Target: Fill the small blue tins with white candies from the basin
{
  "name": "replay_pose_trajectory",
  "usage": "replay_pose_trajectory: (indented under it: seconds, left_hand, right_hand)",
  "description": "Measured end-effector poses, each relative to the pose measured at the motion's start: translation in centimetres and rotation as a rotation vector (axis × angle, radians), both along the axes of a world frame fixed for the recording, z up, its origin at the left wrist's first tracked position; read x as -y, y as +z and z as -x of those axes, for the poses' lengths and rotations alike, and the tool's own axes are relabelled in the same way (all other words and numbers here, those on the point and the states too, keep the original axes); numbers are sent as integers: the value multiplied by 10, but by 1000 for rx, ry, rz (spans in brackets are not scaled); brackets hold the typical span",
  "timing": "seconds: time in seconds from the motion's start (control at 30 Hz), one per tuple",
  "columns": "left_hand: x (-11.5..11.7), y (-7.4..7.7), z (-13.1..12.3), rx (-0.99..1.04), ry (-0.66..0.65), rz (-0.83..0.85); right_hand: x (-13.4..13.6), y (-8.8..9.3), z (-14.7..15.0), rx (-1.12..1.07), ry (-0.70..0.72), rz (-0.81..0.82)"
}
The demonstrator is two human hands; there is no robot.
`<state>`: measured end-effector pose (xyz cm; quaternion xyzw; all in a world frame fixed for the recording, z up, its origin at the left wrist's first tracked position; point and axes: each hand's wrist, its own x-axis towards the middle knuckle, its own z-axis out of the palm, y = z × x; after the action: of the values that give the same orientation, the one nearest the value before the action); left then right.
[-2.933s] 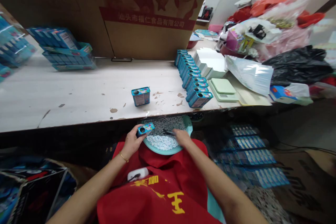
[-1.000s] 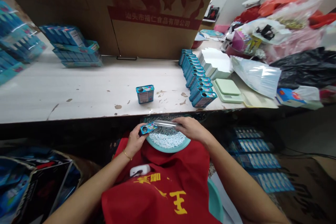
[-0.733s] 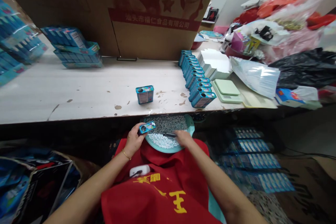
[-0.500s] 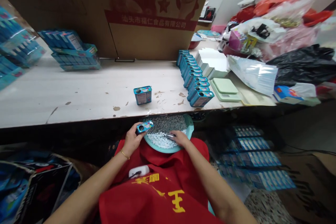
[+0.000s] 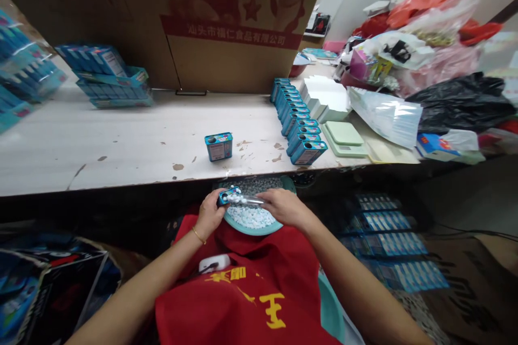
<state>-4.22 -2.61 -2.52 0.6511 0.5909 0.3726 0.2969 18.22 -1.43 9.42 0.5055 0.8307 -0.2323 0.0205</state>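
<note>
My left hand [image 5: 210, 212] grips a small blue tin [image 5: 223, 198] above the left part of a teal basin [image 5: 259, 230]. The basin sits at my lap and holds many small white pellets [image 5: 253, 216], like mints. My right hand [image 5: 283, 206] is closed on the handle of a shiny scoop [image 5: 251, 201]. The scoop's front end, loaded with white pellets, meets the top of the tin, and some pellets lie over the tin's opening. One more blue tin [image 5: 219, 147] stands upright on the table just beyond the basin.
A row of blue tins [image 5: 298, 124] stands on the white table [image 5: 121, 145], beside a green scale [image 5: 343, 137] and stacked white paper [image 5: 326, 94]. A large carton [image 5: 226, 64] backs the table. Packed tins [image 5: 107, 78] are at left; plastic bags [image 5: 424, 38] pile at right.
My right hand has lifted the scoop out of the pellets and moved it up to the tin. My left hand has shifted slightly right with the tin, meeting the scoop.
</note>
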Motion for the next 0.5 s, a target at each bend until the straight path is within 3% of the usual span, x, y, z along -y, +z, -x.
replay_pose_trajectory:
  seconds: [0.17, 0.37, 0.5]
  left_hand:
    - [2, -2, 0, -20, 4, -13]
    - [0, -1, 0, -20, -12, -43]
    - [-3, 2, -5, 41, -25, -20]
  right_hand:
    - [7, 12, 15, 238, 15, -73]
    - [9, 1, -21, 142, -137, -17]
    - [12, -9, -29, 104, -158, -11]
